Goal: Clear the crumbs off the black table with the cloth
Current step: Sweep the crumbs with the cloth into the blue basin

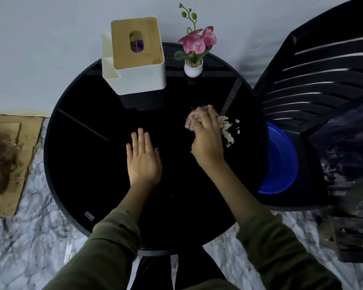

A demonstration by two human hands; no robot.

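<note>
A round black table [88,164] fills the middle of the head view. My right hand [205,139] is shut on a pale pink cloth [190,121], mostly hidden under the fingers, pressed on the tabletop at the right. A heap of whitish crumbs [227,132] lies just right of that hand, close to the table's right edge. My left hand [143,160] rests flat on the table's middle, fingers spread, holding nothing.
A white tissue box with a wooden lid [134,57] and a small white pot with a pink orchid [194,59] stand at the table's far side. A blue basin [281,164] sits on a black chair [323,80] just beyond the right edge. Cardboard [13,164] lies on the marble floor at left.
</note>
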